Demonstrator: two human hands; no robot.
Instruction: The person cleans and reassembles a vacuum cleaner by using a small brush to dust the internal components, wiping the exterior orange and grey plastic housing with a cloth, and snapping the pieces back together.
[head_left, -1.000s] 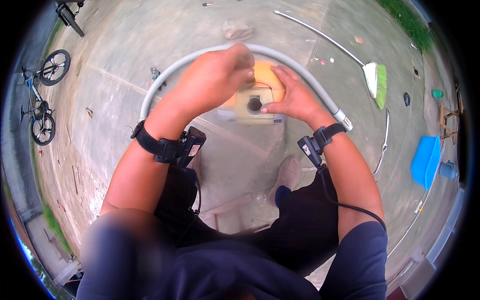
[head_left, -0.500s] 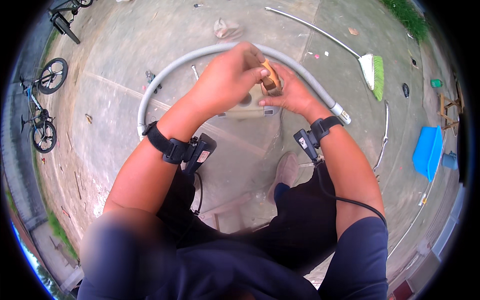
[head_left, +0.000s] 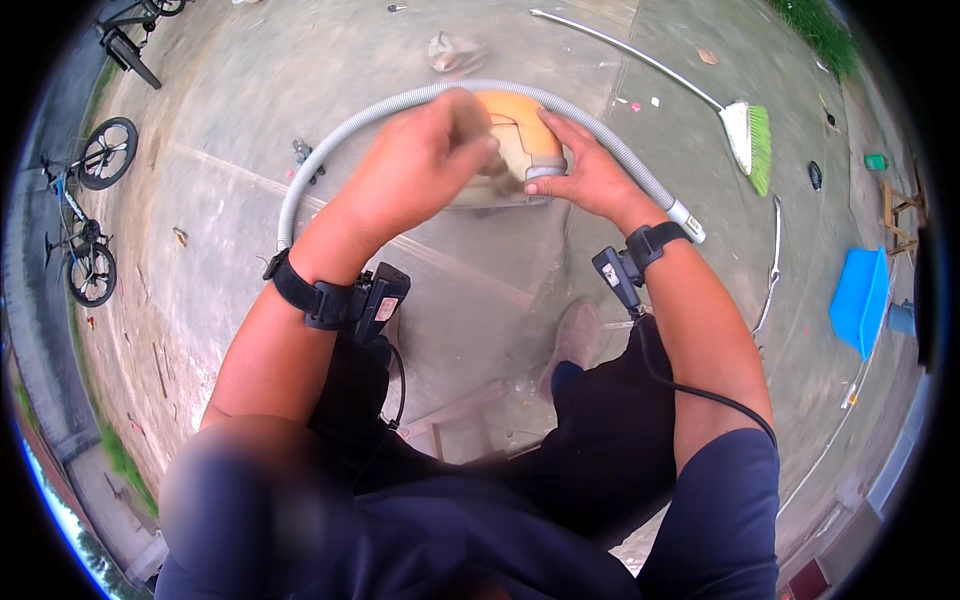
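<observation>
An orange and beige vacuum cleaner body (head_left: 513,105) lies on the ground in front of me, partly covered by my hands. My right hand (head_left: 597,180) grips its right side, with the fingers on the orange shell and the thumb near a grey end piece. Over its left part, my left hand (head_left: 432,155) is closed and smeared by motion. A brownish blur below its thumb looks like the small brush, though its outline is unclear. A grey ribbed hose (head_left: 350,122) arcs behind the body, ending in a pale tube near my right wrist.
A white broom with green bristles (head_left: 746,145) lies at the far right. Near the right edge stand a blue tub (head_left: 858,303) and a wooden stool (head_left: 900,218). A bicycle (head_left: 88,225) is at the left. A crumpled bag (head_left: 455,52) lies beyond the hose.
My hands have moved apart, the left one leftward. The brush, plainly seen between them before, is now mostly hidden. More of the orange shell shows, with my right hand against it.
</observation>
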